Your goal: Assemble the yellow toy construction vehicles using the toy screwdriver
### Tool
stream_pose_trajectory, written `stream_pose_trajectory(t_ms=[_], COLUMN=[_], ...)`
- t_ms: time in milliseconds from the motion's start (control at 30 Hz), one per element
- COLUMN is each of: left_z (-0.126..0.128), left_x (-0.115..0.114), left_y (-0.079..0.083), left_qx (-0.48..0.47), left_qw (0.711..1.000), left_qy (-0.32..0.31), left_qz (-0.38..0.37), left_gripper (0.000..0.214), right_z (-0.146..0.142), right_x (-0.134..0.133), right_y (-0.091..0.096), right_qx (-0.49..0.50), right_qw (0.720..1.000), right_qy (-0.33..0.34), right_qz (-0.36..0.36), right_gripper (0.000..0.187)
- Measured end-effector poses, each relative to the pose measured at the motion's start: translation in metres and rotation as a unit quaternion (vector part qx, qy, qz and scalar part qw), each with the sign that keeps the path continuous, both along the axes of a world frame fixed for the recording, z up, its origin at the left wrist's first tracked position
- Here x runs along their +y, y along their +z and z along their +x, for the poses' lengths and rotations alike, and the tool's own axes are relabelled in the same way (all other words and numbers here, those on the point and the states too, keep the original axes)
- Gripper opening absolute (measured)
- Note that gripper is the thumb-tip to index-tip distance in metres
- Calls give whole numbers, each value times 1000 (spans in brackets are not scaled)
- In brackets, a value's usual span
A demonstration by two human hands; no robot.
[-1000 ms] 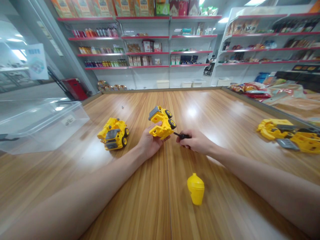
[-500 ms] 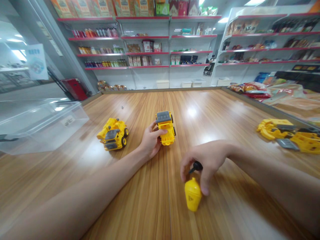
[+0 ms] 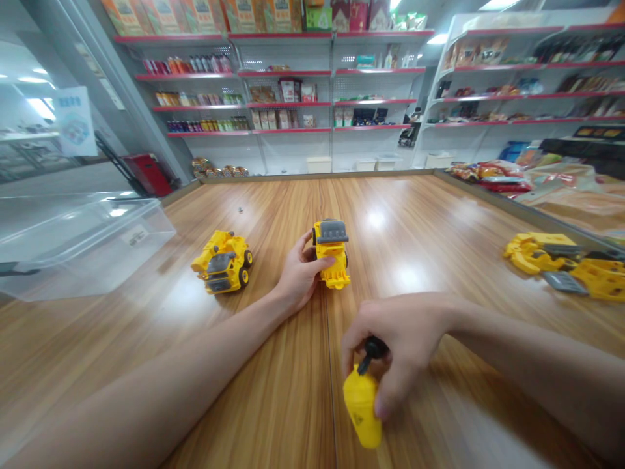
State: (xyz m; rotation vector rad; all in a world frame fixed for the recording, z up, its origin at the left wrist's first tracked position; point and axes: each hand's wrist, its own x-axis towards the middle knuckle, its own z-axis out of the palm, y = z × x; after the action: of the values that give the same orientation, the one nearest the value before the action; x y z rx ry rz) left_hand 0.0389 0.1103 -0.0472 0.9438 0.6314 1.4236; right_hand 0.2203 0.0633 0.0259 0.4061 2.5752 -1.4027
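Observation:
Near the middle of the table, my left hand is closed around a yellow toy truck with a grey front part, the thumb pressed on its yellow body. Closer to me, my right hand curls over a yellow drum-shaped toy part that bears a small dark triangle mark. The thumb lies against the drum's right side. A black round-handled tool, which looks like a toy screwdriver, sits within the same hand, its shaft pointing down at the drum. The far fingers are partly hidden.
Left of my left hand stands another yellow toy truck. A clear plastic bin is at the table's left edge. Several yellow and grey toy parts lie at the right. A tiny object rests toward the back left.
My right hand has moved toward me and slightly left, and has closed on the yellow drum, which is now tilted. The truck in my left hand has turned and shifted slightly right.

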Motion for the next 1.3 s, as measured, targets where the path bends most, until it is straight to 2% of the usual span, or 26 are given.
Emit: stream_pose_trajectory(t_ms=[67, 133, 267, 367, 467, 567, 667, 733, 867, 1000, 1167, 1300], left_z=[0, -1, -2, -2, -1, -1, -1, -1, -2, -3, -4, -3], left_x=[0, 0, 0, -1, -4, -6, -6, -5, -3, -3, -5, -5], left_y=[0, -2, -6, -5, -2, 0, -1, -2, -4, -3, -1, 0], left_qx=[3, 13, 65, 86, 93, 109, 118, 119, 117, 110, 67, 51], left_qw=[1000, 1000, 996, 993, 991, 989, 986, 985, 986, 989, 996, 998], left_qy=[7, 16, 45, 58, 65, 75, 86, 92, 84, 55, 6, -2], left_qz=[5, 17, 48, 62, 68, 74, 75, 81, 87, 77, 52, 38], left_gripper=[85, 84, 86, 86, 86, 84, 84, 83, 81, 79, 74, 78], right_z=[4, 10, 22, 26, 24, 21, 16, 13, 9, 8, 7, 4], right_x=[5, 14, 33, 41, 42, 40, 38, 38, 40, 42, 38, 32], right_y=[4, 7, 8, 4, 0, -1, -2, -4, -12, -19, -23, -24], right_qx=[41, 98, 145, 126, 113, 108, 112, 108, 94, 116, 144, 161], right_qw=[997, 981, 914, 880, 870, 875, 881, 875, 855, 849, 839, 823], right_qy=[-61, -145, -300, -331, -322, -301, -297, -332, -425, -451, -441, -432], right_qz=[38, 84, 233, 318, 357, 364, 351, 335, 284, 249, 283, 332], right_gripper=[38, 37, 30, 28, 34, 33, 22, 24, 41, 45, 44, 43])
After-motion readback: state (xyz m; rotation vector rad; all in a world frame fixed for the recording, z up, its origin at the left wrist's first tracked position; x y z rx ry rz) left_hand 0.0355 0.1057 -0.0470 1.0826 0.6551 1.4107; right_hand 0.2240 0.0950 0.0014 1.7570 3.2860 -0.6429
